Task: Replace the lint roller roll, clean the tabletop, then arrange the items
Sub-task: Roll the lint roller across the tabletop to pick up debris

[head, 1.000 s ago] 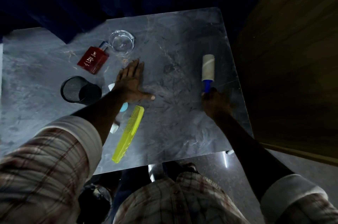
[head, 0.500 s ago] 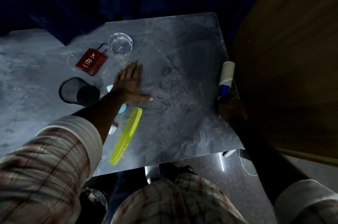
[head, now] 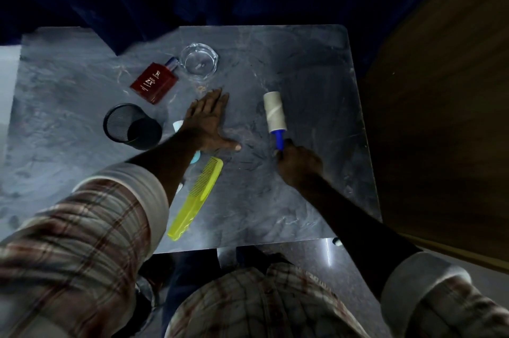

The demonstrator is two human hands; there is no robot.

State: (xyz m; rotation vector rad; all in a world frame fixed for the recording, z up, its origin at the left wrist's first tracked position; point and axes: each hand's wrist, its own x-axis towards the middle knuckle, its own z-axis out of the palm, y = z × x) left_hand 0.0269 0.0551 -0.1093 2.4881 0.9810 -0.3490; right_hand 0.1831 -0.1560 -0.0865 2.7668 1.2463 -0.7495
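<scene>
At the near edge of the grey marbled tabletop (head: 303,200), a yellow comb (head: 197,200) is laid diagonally, its teeth end pointing away from the person. Just beyond it, the right hand (head: 298,164) is clenched around the blue handle of the lint roller (head: 274,117), whose pale roll is pressed on the surface and angled away to the left. The left hand (head: 208,122) is spread flat on the table beside it, fingers released and extended, thumb stretched toward the roller; a small light-blue item is mostly hidden beneath the wrist. To the left, a black mesh cup (head: 132,126) is seen lying on its side. Farther off, a red perfume bottle (head: 154,85) is lying flat, touching or just beside a clear glass ashtray (head: 199,62).
</scene>
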